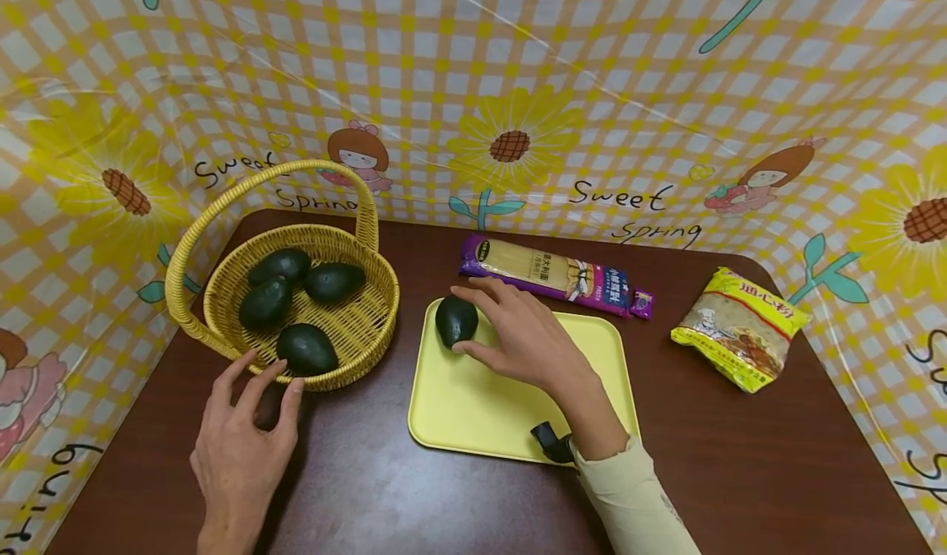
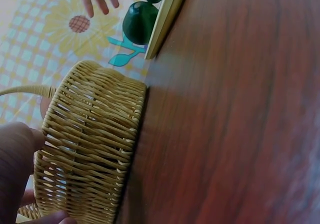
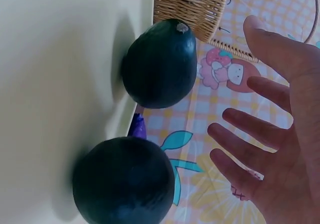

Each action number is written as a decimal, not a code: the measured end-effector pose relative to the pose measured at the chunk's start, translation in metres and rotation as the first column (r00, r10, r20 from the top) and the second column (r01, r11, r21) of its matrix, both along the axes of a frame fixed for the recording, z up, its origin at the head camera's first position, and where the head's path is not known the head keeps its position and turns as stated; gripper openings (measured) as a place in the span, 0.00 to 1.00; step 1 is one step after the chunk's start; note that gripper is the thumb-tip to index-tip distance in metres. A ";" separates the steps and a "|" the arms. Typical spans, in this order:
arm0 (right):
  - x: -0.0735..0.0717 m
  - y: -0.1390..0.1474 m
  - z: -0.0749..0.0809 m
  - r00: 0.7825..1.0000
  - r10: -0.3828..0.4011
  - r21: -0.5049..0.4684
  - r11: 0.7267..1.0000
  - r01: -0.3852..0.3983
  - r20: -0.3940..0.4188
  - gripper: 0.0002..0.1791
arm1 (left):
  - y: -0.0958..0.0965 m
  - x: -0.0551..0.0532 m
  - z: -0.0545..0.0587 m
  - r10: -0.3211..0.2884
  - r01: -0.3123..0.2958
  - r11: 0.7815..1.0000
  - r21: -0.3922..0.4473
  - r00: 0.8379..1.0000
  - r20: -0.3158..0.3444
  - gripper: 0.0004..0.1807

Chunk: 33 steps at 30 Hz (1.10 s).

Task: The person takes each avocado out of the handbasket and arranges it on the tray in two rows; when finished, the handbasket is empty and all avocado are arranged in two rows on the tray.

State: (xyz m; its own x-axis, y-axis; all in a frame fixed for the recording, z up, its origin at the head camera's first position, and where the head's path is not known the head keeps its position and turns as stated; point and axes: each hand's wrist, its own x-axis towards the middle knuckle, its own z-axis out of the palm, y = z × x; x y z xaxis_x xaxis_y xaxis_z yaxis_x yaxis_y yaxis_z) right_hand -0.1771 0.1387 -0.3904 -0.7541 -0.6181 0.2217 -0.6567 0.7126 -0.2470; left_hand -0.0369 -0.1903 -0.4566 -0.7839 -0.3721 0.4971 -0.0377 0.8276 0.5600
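Beside the front rim of the yellow wicker basket (image 1: 377, 337) is my left hand (image 1: 244, 440), its thumb and fingers pinching the rim. Several dark green avocados (image 1: 307, 349) lie in the basket. Over the yellow tray (image 1: 473, 411) is my right hand (image 1: 525, 333), fingers spread around one avocado (image 1: 456, 322) near the tray's left edge. In the right wrist view that hand stands apart from two avocados (image 3: 160, 64) on the tray, its palm holding nothing. The nearer avocado (image 3: 124, 179) is hidden under the hand in the head view.
Behind the tray lies a purple pasta packet (image 1: 543, 271), with a small purple sachet (image 1: 641, 303) by its end. A yellow noodle bag (image 1: 740, 325) lies at the right. Patterned cloth (image 1: 510, 62) encloses the brown table (image 1: 355, 473). The basket's tall handle (image 1: 185, 242) arches upward.
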 end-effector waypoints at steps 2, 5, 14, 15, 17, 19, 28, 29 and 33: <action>-0.001 -0.003 0.000 1.000 0.008 -0.001 1.000 -0.008 -0.001 0.41 | -0.001 0.000 0.000 -0.001 0.001 1.000 -0.002 1.000 -0.015 0.17; 0.000 -0.007 0.001 1.000 0.016 0.000 1.000 -0.016 -0.001 0.41 | -0.001 0.000 -0.001 -0.006 0.006 1.000 -0.009 0.999 -0.042 0.16; 0.001 -0.022 0.008 0.998 0.054 0.015 0.998 -0.053 -0.031 0.39 | -0.003 -0.001 -0.002 -0.002 0.000 1.000 -0.032 0.997 -0.083 0.16; 0.001 -0.025 0.008 0.998 0.058 0.014 0.998 -0.057 -0.033 0.39 | -0.003 -0.001 -0.002 -0.003 0.001 0.999 -0.032 0.996 -0.086 0.16; 0.001 -0.030 0.010 0.997 0.067 0.014 0.998 -0.066 -0.036 0.38 | -0.003 -0.001 -0.002 -0.005 0.002 1.000 -0.030 0.996 -0.088 0.17; 0.001 -0.036 0.011 0.996 0.081 0.012 0.997 -0.080 -0.037 0.38 | -0.003 -0.001 -0.002 -0.004 0.002 1.000 -0.027 0.996 -0.084 0.17; 0.002 -0.061 0.011 0.985 0.168 0.011 0.986 -0.168 -0.041 0.36 | -0.003 -0.002 -0.003 0.004 -0.005 1.000 -0.020 0.997 -0.073 0.17; 0.002 -0.063 0.011 0.984 0.176 0.011 0.984 -0.176 -0.038 0.36 | -0.003 -0.002 -0.003 0.004 -0.006 1.000 -0.020 0.997 -0.073 0.17; 0.003 -0.070 0.012 0.980 0.199 0.018 0.980 -0.198 -0.030 0.36 | -0.003 -0.001 -0.003 0.005 -0.006 1.000 -0.020 0.997 -0.074 0.17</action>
